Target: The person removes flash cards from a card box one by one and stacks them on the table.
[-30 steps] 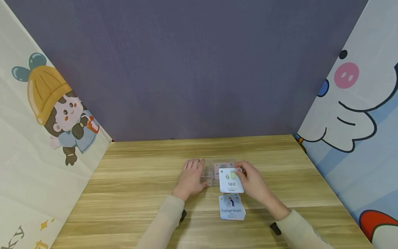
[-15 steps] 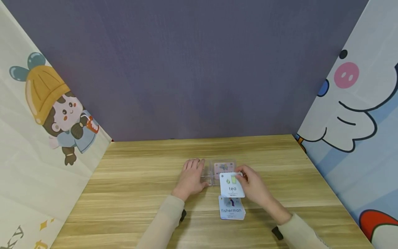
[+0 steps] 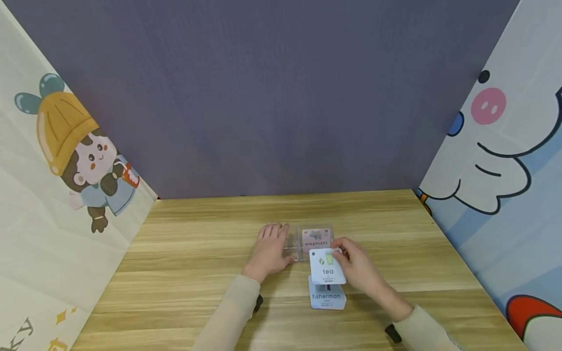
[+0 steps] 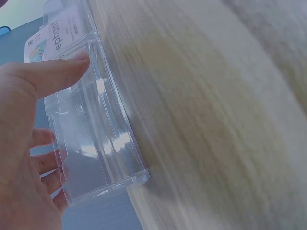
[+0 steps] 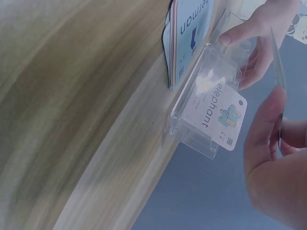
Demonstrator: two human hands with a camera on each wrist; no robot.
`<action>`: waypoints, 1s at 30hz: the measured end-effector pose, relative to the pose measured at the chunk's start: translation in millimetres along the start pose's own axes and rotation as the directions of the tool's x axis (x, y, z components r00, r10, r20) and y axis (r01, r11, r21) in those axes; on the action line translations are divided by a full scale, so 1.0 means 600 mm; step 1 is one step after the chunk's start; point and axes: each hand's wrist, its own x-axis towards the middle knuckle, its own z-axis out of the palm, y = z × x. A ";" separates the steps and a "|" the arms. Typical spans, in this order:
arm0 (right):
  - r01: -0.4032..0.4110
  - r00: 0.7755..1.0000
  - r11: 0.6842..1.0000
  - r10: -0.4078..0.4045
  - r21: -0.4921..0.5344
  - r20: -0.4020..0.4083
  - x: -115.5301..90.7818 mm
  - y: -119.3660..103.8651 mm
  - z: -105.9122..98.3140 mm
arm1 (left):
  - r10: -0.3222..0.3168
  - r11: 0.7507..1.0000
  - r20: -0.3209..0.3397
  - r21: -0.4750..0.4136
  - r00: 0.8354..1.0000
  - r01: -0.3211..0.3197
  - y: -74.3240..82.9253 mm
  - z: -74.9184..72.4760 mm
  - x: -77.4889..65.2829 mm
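Observation:
My right hand (image 3: 361,267) pinches a "tea" flash card (image 3: 327,276) by its upper right edge, thumb in front and fingers behind. The card hangs above the stack of cards topped by "fisherman" (image 3: 327,298) and hides that card's upper part. Beyond it, a pink "elephant" card (image 3: 316,236) leans in the right section of a clear plastic box (image 4: 103,132). With its thumb on one side and fingers on the other, my left hand (image 3: 270,251) grips the box's left section. In the right wrist view, the tea card (image 5: 278,62) appears nearly edge-on.
All this lies on a wood-grain table (image 3: 197,263). A dark purple-grey panel (image 3: 281,97) stands along its back edge. Cartoon-printed side sheets flank it: a child in a yellow hat (image 3: 70,126) at left, a white pig-nosed figure (image 3: 505,161) at right.
My right hand has drawn the tea card toward me, away from the box. The elephant card is now uncovered, and more of the fisherman card is hidden. My left hand stays put.

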 end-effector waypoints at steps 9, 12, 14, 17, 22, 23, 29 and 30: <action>-0.020 1.000 1.000 0.020 -0.002 0.007 -0.006 0.003 0.003 | 0.006 1.000 -0.002 0.006 1.000 -0.006 -0.001 0.000 0.001; -0.028 1.000 1.000 0.028 -0.001 0.013 -0.007 0.005 0.005 | 0.009 1.000 -0.011 0.003 1.000 -0.009 -0.001 0.001 0.002; -0.028 1.000 1.000 0.028 0.004 0.014 -0.007 0.007 0.006 | 0.012 1.000 -0.017 0.002 1.000 -0.012 -0.001 0.002 0.002; -0.025 1.000 1.000 0.025 0.004 0.013 -0.009 0.010 0.008 | 0.015 1.000 -0.025 0.001 1.000 -0.015 -0.001 0.004 0.003; -0.004 1.000 1.000 0.004 -0.007 0.008 -0.014 0.014 0.012 | 0.009 1.000 -0.018 -0.001 1.000 -0.009 0.000 0.005 0.003; 0.001 1.000 1.000 -0.001 -0.011 0.009 -0.015 0.015 0.013 | 0.006 1.000 -0.015 -0.002 1.000 -0.006 0.000 0.005 0.004; 0.011 1.000 0.999 -0.011 -0.044 0.011 -0.020 0.020 0.018 | 0.000 1.000 -0.005 0.012 1.000 0.000 0.001 0.006 0.005; 0.009 1.000 0.999 -0.008 -0.046 0.013 -0.020 0.021 0.019 | -0.001 1.000 -0.004 0.014 1.000 0.001 0.001 0.006 0.006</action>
